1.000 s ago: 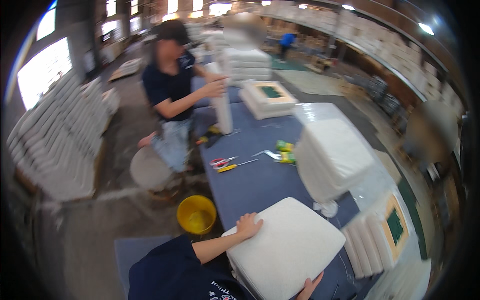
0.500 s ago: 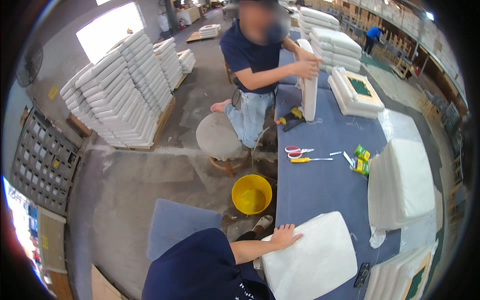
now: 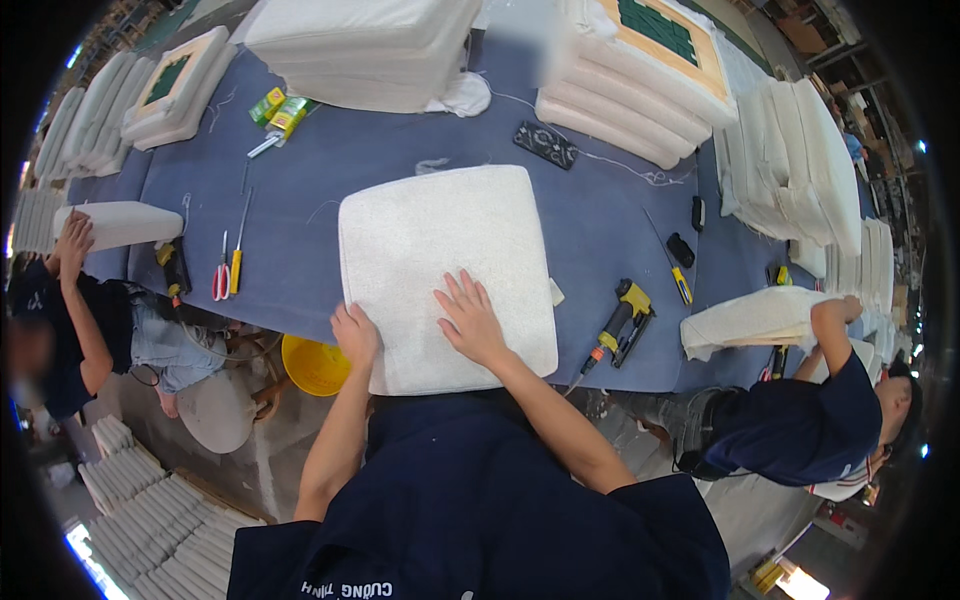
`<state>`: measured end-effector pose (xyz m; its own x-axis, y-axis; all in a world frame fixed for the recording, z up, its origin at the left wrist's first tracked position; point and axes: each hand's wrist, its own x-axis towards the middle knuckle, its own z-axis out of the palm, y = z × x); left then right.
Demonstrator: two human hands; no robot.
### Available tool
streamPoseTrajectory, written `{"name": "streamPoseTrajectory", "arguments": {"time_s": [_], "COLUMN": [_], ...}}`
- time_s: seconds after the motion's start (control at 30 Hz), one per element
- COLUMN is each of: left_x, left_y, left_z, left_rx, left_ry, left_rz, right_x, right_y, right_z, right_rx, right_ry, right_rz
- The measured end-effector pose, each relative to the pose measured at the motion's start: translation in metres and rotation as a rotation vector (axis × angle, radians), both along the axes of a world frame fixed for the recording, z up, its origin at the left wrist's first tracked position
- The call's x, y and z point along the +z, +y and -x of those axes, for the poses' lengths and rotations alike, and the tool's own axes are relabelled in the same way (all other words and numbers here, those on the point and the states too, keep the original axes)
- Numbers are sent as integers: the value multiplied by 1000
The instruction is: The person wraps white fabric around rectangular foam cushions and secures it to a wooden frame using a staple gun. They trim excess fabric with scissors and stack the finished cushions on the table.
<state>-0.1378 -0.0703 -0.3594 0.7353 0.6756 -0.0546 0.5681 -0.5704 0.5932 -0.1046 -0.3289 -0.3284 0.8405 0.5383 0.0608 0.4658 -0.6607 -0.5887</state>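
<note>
A square white cushion (image 3: pixel 445 270) lies flat on the blue table (image 3: pixel 610 215), close to its near edge and right in front of the person. The left hand (image 3: pixel 355 335) sits at the cushion's near left corner with fingers curled over the edge, gripping it. The right hand (image 3: pixel 472 320) rests flat on top of the cushion near its near edge, fingers spread open and palm down.

Just right of the cushion, a yellow and black staple gun (image 3: pixel 622 322) lies near the table's edge. Farther right lies a yellow-handled screwdriver (image 3: pixel 674 268). On the left part of the table lie red-handled scissors (image 3: pixel 221 272) and, just beside them, another yellow-handled tool (image 3: pixel 238 260). A black flat object (image 3: pixel 546 145) lies beyond the cushion, toward the far side. Stacks of white cushions (image 3: pixel 365 50) stand along the far edge — more at the far right (image 3: pixel 640 85). A yellow bucket (image 3: pixel 312 365) sits on the floor under the near left of the table.

To the left, another person's hand (image 3: pixel 72 235) holds a white cushion (image 3: pixel 125 222). To the right, a person in a dark shirt (image 3: pixel 800 425) grips a folded white piece (image 3: pixel 755 318) — well apart from the middle cushion.
</note>
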Motion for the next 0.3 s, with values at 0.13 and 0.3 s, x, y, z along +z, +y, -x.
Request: {"name": "streamPoseTrajectory", "arguments": {"time_s": [0.13, 0.3], "left_x": [28, 11], "left_y": [-21, 4], "left_z": [-72, -115], "left_rx": [71, 44], "left_ry": [228, 434], "left_rz": [5, 210], "right_x": [8, 77], "right_y": [-126, -232], "right_z": [-1, -75], "right_rx": [-67, -838], "right_ry": [-27, 333], "right_rz": [31, -413]}}
